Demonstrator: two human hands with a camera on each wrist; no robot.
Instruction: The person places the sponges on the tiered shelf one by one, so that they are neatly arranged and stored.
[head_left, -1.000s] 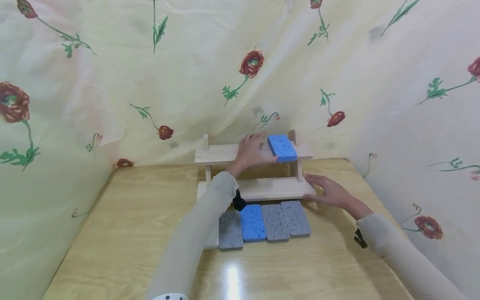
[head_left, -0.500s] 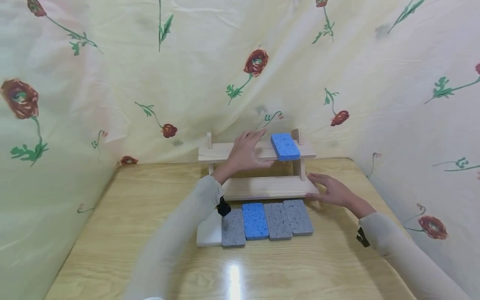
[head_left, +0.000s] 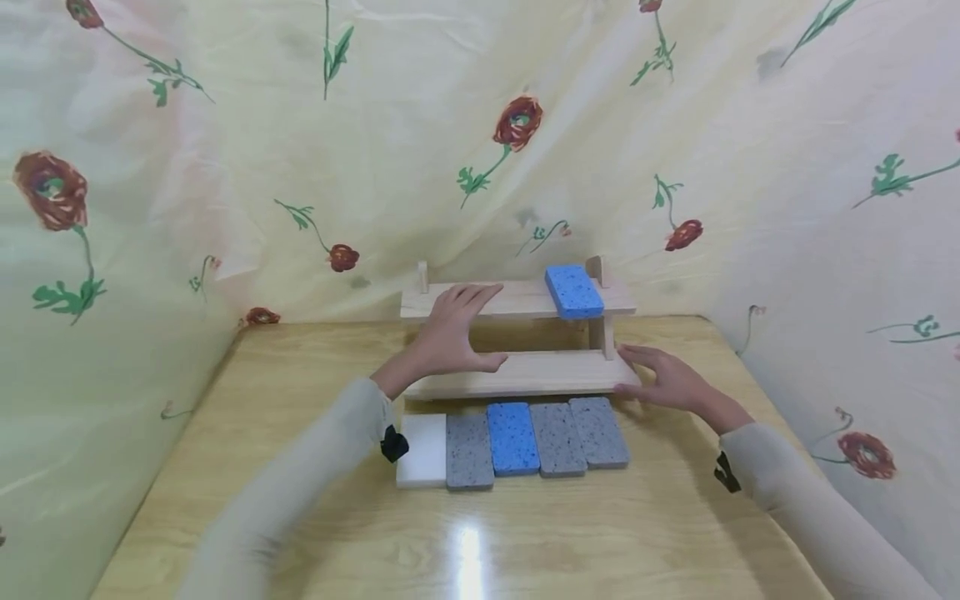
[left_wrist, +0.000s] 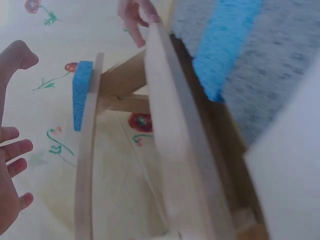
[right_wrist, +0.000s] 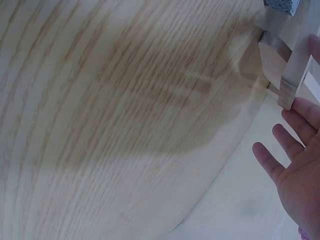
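Observation:
A small two-tier wooden shelf (head_left: 551,372) stands near the back of the table. One blue speckled sponge (head_left: 574,292) lies at the right of its upper board, its front edge jutting slightly past the board. My left hand (head_left: 452,335) hovers in front of the shelf's left half, fingers extended, thumb apart, holding nothing. At the right end of the lower board, my right hand (head_left: 666,380) grips the shelf between thumb and forefinger; in the right wrist view its other fingers (right_wrist: 267,159) spread away from the wood.
In front of the shelf lies a side-by-side row: a white block (head_left: 422,451), a grey sponge (head_left: 469,451), a blue sponge (head_left: 513,438) and two more grey sponges (head_left: 557,440). Flower-printed cloth (head_left: 420,150) hangs behind and beside the wooden table (head_left: 315,417).
My left hand has drawn away from the blue sponge on the upper board, moving left and down. That sponge stays on the board. My right hand keeps its place at the shelf's end.

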